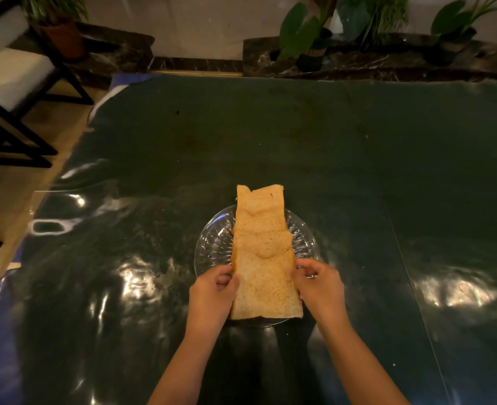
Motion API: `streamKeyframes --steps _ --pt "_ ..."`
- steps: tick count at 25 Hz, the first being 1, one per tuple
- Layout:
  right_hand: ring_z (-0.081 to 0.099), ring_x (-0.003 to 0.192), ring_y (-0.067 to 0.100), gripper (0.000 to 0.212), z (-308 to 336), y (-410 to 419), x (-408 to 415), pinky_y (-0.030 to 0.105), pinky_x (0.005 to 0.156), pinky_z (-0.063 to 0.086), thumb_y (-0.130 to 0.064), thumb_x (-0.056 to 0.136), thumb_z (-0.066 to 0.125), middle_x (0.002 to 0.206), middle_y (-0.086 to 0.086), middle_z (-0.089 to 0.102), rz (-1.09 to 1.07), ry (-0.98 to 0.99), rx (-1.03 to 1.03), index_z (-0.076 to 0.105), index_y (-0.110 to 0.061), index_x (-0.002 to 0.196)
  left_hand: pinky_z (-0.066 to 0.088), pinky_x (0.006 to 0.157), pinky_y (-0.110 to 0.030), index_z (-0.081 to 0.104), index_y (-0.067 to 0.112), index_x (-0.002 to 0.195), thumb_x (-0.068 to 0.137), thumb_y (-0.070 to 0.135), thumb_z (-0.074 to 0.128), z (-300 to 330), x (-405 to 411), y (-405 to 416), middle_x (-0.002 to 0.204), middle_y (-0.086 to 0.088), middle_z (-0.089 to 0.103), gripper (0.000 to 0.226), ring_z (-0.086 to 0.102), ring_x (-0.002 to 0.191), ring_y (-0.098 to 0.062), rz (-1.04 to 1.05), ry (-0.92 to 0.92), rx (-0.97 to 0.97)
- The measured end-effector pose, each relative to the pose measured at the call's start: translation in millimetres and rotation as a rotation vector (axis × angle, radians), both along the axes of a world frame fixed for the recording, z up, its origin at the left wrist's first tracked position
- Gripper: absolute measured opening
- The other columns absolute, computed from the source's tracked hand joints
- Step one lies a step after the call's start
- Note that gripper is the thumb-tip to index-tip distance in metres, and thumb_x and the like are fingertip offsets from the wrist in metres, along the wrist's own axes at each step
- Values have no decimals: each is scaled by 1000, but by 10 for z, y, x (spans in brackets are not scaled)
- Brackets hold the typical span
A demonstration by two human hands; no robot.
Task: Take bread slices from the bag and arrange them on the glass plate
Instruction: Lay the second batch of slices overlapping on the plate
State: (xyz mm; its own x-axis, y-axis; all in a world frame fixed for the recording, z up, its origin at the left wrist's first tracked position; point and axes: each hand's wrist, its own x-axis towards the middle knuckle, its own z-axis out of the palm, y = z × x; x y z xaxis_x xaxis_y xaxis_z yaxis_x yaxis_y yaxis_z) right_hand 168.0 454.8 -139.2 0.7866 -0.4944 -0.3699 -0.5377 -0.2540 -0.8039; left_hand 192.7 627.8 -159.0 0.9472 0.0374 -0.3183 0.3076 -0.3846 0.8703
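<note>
Head view: bread slices (263, 252) overlapped across glass plate (212, 244).
Left hand (213, 290) & right hand (319, 283) pinch nearest slice's sides; soft, light, tears easily — hold by crust edges.

- The dark table (343, 159) lies bare left, right and beyond the glass plate (212, 244).
- A row of bread slices (263, 249) covers the plate's middle; only its side rims show.
- The left hand (212, 290) and right hand (320, 285) flank the nearest slice, blocking the near sides.

One glass plate (212, 244), approx. four overlapping bread slices (263, 249), two hands (left (212, 293), right (320, 287)), several potted plants (303, 36).
</note>
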Motion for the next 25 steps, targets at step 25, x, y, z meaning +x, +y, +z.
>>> streamKeyframes --steps 25 --pt "64 90 16 31 -237 40 -44 27 70 47 -24 85 56 101 0 71 232 48 -238 57 -31 116 57 71 -37 69 17 96 80 14 65 -205 8 45 84 1 72 16 67 73 -12 -92 0 123"
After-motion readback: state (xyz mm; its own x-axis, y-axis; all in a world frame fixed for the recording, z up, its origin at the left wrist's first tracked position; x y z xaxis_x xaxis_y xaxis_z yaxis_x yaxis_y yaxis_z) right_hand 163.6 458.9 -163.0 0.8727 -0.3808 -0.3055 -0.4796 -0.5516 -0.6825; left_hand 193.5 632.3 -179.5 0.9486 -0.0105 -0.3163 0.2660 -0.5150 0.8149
